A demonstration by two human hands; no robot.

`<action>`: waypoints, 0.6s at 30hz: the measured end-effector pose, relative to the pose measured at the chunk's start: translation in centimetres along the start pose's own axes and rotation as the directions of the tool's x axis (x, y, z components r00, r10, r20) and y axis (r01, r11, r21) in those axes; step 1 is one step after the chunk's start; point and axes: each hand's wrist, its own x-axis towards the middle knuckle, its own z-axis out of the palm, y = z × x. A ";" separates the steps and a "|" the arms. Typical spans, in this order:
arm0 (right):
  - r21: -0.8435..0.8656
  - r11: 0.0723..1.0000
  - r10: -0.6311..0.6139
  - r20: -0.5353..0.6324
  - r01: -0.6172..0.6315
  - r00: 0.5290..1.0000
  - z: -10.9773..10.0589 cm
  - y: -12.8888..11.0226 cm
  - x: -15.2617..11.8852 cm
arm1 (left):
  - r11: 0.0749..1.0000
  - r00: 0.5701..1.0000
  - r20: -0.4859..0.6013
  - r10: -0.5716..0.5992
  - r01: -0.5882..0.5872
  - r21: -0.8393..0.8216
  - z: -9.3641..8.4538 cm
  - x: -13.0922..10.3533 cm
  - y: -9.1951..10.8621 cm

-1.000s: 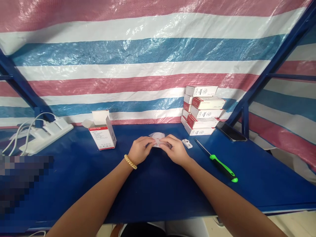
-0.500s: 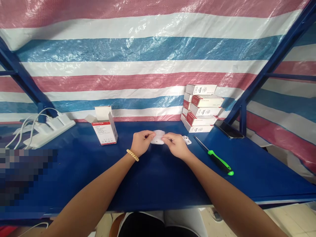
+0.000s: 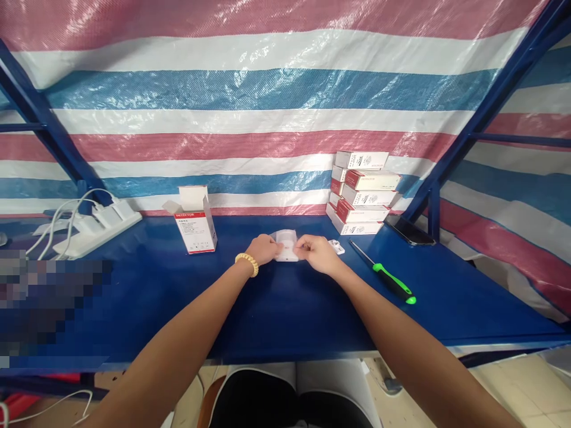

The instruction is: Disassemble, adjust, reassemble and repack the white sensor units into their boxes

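Note:
A white detector (image 3: 286,242), which seems to be in a thin clear plastic bag, is between my hands near the middle of the blue table. My left hand (image 3: 262,249) grips its left side, fingers closed. On the right side, my right hand (image 3: 317,252) pinches with thumb and forefinger at the edge of the detector or its bag. Just beyond my right hand lies a small white plastic part (image 3: 336,246). A screwdriver (image 3: 392,282) with a green and black handle rests further right.
An open box (image 3: 196,229) marked DETECTOR stands on the left. Stacked detector boxes (image 3: 363,196) rise at the back right, beside a dark phone (image 3: 409,230). A white power strip (image 3: 100,232) with plugged-in cables sits far left. Striped sheeting (image 3: 267,89) hangs behind the table.
My left hand has turned over the detector's left side, and my right fingers have shifted slightly on its right side. More of the detector's face shows. The camera view has moved a little.

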 end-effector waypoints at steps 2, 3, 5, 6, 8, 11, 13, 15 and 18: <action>-0.081 0.992 -0.095 0.031 0.097 0.995 -0.3 0.0 -0.2 | 0.999 0.999 0.038 0.032 -0.031 -0.011 -0.1 0.1 -0.2; -0.124 0.981 -0.151 0.018 0.152 0.988 -0.4 0.0 -0.3 | 0.999 0.997 0.059 0.049 -0.048 -0.016 -0.1 0.1 -0.3; -0.209 0.948 -0.252 -0.037 0.239 0.967 -0.7 0.0 -0.5 | 0.997 0.990 0.115 0.082 -0.079 -0.026 -0.4 0.0 -0.4; -0.242 0.936 -0.274 -0.050 0.255 0.960 -0.8 -0.1 -0.5 | 0.995 0.981 0.165 0.101 -0.097 -0.035 -0.5 -0.2 -0.5; -0.268 0.938 -0.223 0.011 0.217 0.975 -0.9 -0.2 -0.7 | 0.988 0.945 0.290 0.152 -0.141 -0.061 -0.8 -0.6 -0.4; -0.276 0.957 -0.022 0.239 0.090 0.971 -1.1 -0.7 -0.7 | 0.979 0.901 0.385 0.201 -0.190 -0.067 -1.0 -1.2 -0.2; -0.262 0.965 0.072 0.345 0.022 0.936 -1.2 -1.0 -0.6 | 0.983 0.921 0.345 0.180 -0.179 -0.034 -1.0 -1.5 0.0; -0.239 0.970 0.126 0.377 -0.035 0.918 -1.4 -1.1 -0.4 | 0.988 0.941 0.305 0.149 -0.155 -0.005 -0.8 -1.5 0.2; -0.218 0.972 0.158 0.337 -0.086 0.928 -1.3 -1.0 0.0 | 0.990 0.952 0.280 0.125 -0.137 0.024 -0.6 -1.4 0.2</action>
